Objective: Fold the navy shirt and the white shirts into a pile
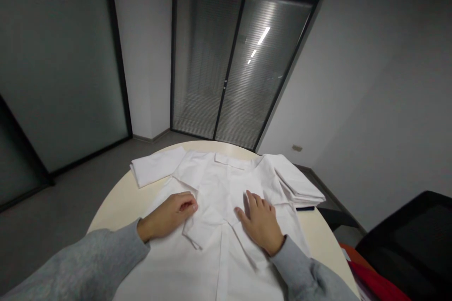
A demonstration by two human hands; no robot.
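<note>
Head view: your left hand (168, 216), left of centre, fingers curled, tips near thumb, at white shirt's (208, 258) lapel; whether cloth is pinched, can't tell. Your right hand (262, 222), right of centre, fingers slightly spread, thumb apart, over shirt front. Shirt spread across round table (115, 204), lower centre; hem cut off below. Dark object (305, 209) under right sleeve mostly hidden.
</note>
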